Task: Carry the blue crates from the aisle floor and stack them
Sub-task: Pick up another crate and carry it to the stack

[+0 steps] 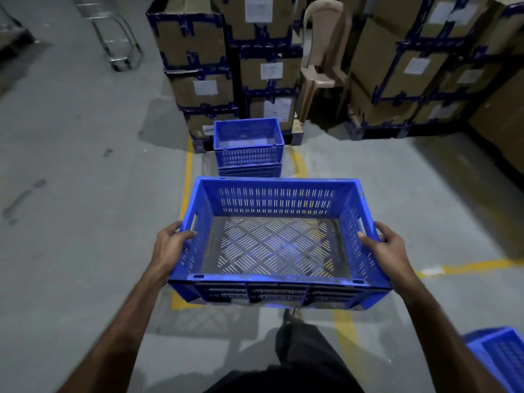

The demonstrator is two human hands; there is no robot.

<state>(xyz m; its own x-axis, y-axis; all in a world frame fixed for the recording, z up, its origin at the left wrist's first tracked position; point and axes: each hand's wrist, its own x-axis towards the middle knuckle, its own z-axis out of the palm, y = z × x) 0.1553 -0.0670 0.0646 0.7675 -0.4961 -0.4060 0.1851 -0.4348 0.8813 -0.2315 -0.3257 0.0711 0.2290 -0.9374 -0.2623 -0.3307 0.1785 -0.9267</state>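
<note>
Blue crate is hanging above the floor, left hand and right hand gripping its side handles.

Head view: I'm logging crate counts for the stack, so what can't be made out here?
- Crate stack: its base is hidden behind the carried crate, so the count is unclear.
- Corner crate: cut off by the frame's right and bottom edges.
- Carton labels: too small and blurred to read.
- Left hand and right hand: fingertips hidden in the handle slots.
</note>
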